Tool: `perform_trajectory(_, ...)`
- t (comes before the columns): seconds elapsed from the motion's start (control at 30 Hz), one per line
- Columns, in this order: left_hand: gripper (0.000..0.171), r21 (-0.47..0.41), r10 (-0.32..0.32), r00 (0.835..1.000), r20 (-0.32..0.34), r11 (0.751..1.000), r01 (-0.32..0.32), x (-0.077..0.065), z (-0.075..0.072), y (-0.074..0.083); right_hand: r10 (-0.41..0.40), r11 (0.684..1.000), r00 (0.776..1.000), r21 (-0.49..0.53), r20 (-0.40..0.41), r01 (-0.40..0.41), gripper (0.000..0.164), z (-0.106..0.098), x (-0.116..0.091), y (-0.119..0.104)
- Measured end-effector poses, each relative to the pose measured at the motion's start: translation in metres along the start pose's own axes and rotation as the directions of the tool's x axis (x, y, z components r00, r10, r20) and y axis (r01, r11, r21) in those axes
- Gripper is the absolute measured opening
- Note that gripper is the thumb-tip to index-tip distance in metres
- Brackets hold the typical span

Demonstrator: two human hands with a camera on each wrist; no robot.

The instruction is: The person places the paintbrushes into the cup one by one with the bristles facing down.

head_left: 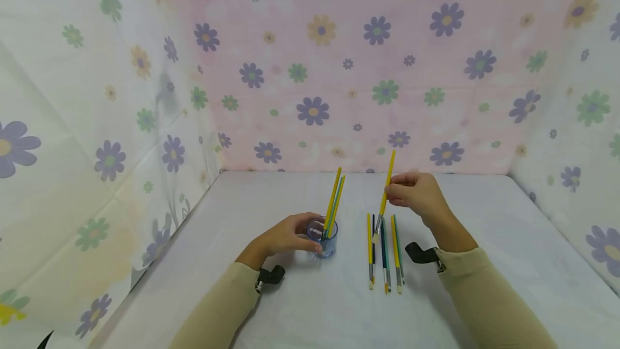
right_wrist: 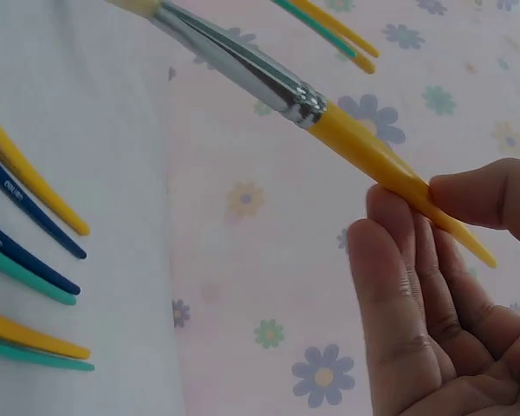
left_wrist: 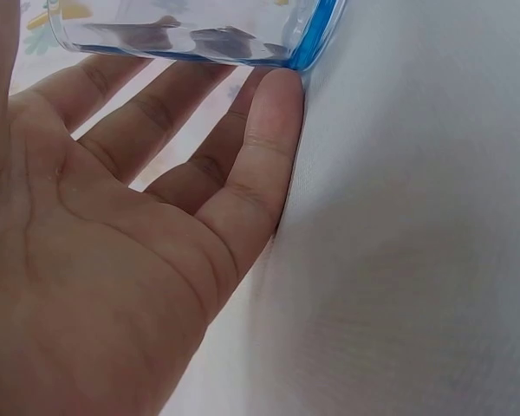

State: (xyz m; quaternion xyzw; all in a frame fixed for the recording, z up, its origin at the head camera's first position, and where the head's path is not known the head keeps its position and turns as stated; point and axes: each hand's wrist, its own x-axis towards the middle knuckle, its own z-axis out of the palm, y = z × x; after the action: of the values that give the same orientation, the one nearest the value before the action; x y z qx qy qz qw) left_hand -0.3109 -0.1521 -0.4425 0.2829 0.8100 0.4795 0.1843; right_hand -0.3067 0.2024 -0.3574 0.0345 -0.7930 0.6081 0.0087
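Note:
A clear bluish glass [head_left: 329, 248] stands on the table with a few slim paintbrushes [head_left: 332, 201], yellow and teal, leaning in it. My left hand [head_left: 288, 237] holds the glass from the left, the thumb at its near side and the other fingers behind it; in the left wrist view the fingers [left_wrist: 273, 130] reach the glass's base. In my right hand [head_left: 420, 198] a yellow paintbrush [right_wrist: 364, 147] is pinched near its handle end between thumb and fingertips. Its bristles point down, above the brushes on the table.
Several paintbrushes [head_left: 398, 255] in yellow, dark blue and teal lie in pairs on the white table [head_left: 339, 306], right of the glass, bristles toward me. Flowered cloth [head_left: 358, 85] hangs behind the table and at both sides.

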Motion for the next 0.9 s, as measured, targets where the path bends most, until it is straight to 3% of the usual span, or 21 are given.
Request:
perform_trajectory(0.37, 0.067, 0.0, 0.0, 1.0, -0.008, 1.0, 0.0, -0.002, -0.002, 0.0, -0.138, 0.985, 0.988, 0.096, -0.071, 0.145, 0.035, 0.023, -0.011, -0.014)
perform_trajectory(0.9, 0.067, 0.003, -0.025, 1.0, -0.001, 1.0, 0.025, 0.0, 0.001, 0.002, -0.214, 0.963, 0.966, 0.135, -0.143, 0.233, 0.031, 0.045, -0.022, -0.019)
